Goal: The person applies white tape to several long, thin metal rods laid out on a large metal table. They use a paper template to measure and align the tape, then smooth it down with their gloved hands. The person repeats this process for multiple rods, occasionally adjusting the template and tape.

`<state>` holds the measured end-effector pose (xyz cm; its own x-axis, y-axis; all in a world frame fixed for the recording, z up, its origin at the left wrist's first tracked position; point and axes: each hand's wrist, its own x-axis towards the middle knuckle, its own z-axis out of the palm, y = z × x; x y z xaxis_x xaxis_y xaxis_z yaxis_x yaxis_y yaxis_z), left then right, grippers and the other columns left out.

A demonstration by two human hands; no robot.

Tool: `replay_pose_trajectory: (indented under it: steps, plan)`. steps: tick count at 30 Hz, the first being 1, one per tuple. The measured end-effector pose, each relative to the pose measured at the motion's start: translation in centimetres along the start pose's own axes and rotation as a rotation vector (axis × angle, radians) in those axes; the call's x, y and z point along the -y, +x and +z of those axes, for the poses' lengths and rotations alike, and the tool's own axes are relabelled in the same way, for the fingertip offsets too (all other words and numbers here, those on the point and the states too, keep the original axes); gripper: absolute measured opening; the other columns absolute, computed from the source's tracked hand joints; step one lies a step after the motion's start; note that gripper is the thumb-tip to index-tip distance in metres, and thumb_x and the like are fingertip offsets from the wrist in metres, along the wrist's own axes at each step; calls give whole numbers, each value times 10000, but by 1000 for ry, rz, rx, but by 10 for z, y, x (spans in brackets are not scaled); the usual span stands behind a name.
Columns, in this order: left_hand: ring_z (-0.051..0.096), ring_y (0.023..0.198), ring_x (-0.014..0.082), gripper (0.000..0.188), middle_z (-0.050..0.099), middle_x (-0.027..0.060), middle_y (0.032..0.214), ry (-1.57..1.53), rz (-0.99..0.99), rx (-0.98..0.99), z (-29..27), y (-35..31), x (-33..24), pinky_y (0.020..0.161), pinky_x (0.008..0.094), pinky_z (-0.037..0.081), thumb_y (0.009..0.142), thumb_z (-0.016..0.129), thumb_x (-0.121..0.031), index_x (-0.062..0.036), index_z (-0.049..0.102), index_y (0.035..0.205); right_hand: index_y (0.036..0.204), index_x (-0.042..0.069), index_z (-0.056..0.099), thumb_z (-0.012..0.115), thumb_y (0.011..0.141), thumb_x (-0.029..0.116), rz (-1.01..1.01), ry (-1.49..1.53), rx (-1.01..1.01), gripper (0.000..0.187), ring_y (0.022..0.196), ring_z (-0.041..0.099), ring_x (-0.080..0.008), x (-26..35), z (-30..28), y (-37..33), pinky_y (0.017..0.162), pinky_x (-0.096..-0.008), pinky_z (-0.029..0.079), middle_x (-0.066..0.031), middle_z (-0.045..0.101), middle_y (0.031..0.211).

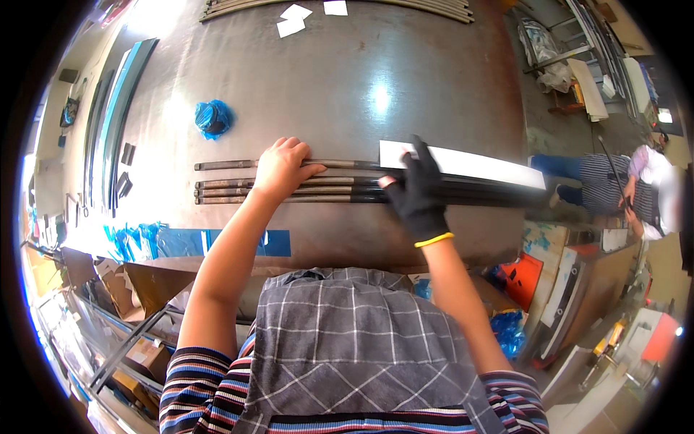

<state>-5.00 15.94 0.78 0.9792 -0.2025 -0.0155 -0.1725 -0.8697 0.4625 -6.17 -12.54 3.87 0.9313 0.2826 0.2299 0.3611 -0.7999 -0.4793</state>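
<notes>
Several thin brown and black rods [224, 193] lie side by side across the near part of the metal table [311, 79]. One rod [235, 165] lies slightly apart on the far side, and the bare fingers of my left hand [282, 166] curl over it, thumb pointing right. My right hand [419, 192], in a black fingerless glove with a yellow cuff, is over the dark part of the rods. Its fingers stretch out onto a long white strip [470, 166], and its thumb stands apart. Slight blur hides whether these fingers press on anything.
A blue plastic-wrapped roll [213, 119] stands beyond the rods. White paper pieces [292, 27] and more rods [340, 6] lie at the far edge. Teal profiles [121, 108] run along the left. A person [625, 181] in a striped apron holds a dark rod at right.
</notes>
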Motion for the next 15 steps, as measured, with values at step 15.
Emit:
replay_pose_trajectory:
  steps: [15]
  plan:
    - [573,900,298,303,610,77,840,-99,45,-129,-20,15,58,812,412,491,762,816,-310,-58,657,816,915,87,630,794,787,352,231,-141,301,337,936,616,-316,47,37,79,742,-444,531,-124,597,954]
